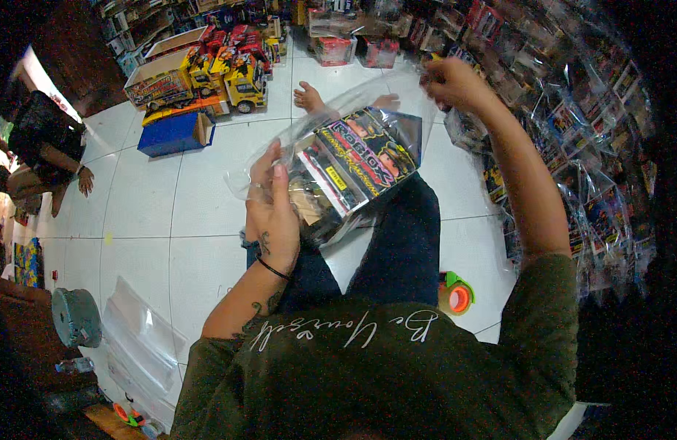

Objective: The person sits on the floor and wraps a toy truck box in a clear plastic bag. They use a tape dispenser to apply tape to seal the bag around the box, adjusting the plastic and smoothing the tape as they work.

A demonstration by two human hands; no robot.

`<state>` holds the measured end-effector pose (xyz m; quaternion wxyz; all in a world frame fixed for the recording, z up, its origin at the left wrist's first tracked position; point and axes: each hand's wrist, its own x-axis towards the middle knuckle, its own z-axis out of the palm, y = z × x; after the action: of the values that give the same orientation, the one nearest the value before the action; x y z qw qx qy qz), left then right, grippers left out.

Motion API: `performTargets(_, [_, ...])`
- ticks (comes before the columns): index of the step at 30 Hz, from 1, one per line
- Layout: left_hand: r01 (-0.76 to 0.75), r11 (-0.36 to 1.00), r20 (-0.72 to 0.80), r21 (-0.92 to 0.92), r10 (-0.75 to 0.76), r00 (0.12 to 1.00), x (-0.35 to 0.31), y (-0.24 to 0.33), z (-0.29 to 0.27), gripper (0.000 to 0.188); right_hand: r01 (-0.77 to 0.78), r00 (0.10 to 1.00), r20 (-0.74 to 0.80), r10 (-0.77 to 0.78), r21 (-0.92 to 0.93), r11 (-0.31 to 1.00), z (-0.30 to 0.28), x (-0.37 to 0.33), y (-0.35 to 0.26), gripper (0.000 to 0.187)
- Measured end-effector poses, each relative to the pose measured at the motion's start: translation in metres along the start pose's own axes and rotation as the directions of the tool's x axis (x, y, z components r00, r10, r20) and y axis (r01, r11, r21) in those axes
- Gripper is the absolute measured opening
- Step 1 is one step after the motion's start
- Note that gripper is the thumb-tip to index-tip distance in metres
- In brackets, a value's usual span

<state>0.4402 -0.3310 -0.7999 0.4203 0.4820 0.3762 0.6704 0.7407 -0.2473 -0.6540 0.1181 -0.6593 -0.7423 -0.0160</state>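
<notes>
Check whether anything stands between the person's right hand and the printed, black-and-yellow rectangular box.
Yes: loose, clear plastic film stretches from the right hand to the box and partly over it; nothing solid shows between them.

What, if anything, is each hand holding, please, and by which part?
The left hand grips the printed package by its left end, through the clear bag; the right hand seems to pinch the bag's upper right edge, though blurred.

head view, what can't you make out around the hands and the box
All in the head view:
Right hand: motion blur; its grip on the clear bag is unclear.
Box: contents obscured by glare on the plastic; underside faces away.
Tape dispenser: left end hidden by the leg.
Co-worker: partly lost in the dark rim.
</notes>
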Motion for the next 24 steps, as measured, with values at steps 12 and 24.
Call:
performTargets(12, [-0.940,0.051,0.909,0.337,0.243,0.339,-0.052,0.045,0.052,0.081,0.508,0.831,0.331,-0.446,-0.129,0.851,0.018,0.014,-0.102,0.033])
performTargets(24, [-0.680,0.166,0.673,0.714,0.107,0.732,-0.015,0.007,0.061,0.096,0.832,0.515,0.057,-0.856,-0.273,0.482,0.060,-0.048,-0.042,0.041])
